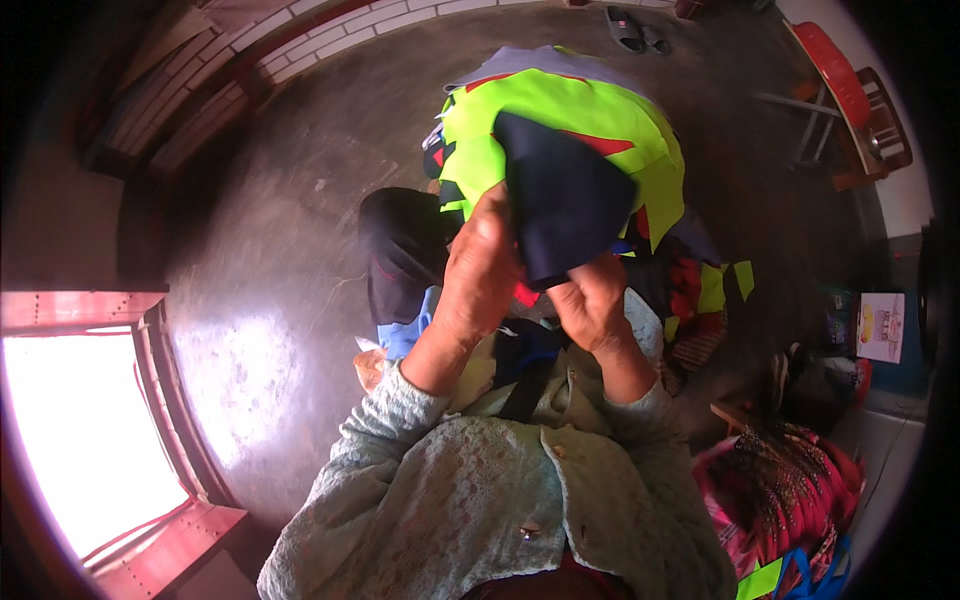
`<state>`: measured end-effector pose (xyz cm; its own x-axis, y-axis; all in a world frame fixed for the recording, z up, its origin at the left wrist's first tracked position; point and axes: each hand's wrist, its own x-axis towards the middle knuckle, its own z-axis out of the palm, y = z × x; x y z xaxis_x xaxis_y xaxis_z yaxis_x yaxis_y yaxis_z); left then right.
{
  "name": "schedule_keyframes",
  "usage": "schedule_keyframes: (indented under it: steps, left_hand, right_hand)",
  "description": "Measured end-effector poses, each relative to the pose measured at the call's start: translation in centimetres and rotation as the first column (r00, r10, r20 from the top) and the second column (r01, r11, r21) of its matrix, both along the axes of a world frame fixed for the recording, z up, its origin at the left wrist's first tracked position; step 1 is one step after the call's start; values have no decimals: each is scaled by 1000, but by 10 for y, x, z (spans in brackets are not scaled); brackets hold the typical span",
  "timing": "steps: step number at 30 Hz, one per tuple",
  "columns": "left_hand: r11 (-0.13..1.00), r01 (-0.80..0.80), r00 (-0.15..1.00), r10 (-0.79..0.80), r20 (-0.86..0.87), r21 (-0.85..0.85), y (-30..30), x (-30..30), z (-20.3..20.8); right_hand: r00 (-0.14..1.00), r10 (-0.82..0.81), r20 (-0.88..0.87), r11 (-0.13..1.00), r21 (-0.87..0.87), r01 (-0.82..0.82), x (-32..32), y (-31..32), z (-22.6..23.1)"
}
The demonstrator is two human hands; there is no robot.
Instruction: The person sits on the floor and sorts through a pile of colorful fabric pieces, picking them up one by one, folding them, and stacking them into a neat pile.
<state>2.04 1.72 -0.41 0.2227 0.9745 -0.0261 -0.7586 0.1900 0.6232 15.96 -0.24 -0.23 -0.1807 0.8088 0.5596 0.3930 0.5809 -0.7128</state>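
Observation:
In front of my body I hold up a dark navy piece of cloth (565, 195) with both hands. My left hand (482, 265) grips its left edge, thumb up along the side. Lower down, my right hand (592, 305) pinches the bottom edge, its fingers partly hidden. Behind the cloth lies a heap of bright yellow-green fabric pieces (655, 165), with red and dark bits among them. A grey fabric piece (560, 62) rests over the far side of that heap.
A red stool (832, 58) stands at the far right by the wall. Dark slippers (637, 32) lie on the floor at the back. Pink patterned cloth (785, 490) is piled at the near right. Bright light comes through an opening (80, 430) on the left.

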Motion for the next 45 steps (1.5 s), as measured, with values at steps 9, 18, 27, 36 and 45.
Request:
schedule_keyframes:
  steps: [9,18,27,36,45]
  left_hand:
    - [970,197,909,-126,396,-143,10,-11,3]
    - [944,241,889,-121,442,-226,7,-12,5]
    - [938,174,980,-135,145,-300,2,-7,-11]
    - [949,312,910,-312,-271,-45,-3,-9,1]
    - [920,383,846,-314,-430,83,11,-23,3]
  right_hand:
    - [984,178,11,970,166,-177,2,5,15]
    - [978,-89,191,978,203,50,10,8,19]
    - [883,-267,386,950,257,175,-5,6,19]
    - [666,-435,-607,857,-505,99,15,6,25]
    - [527,-484,-699,829,-559,19,104,0,25]
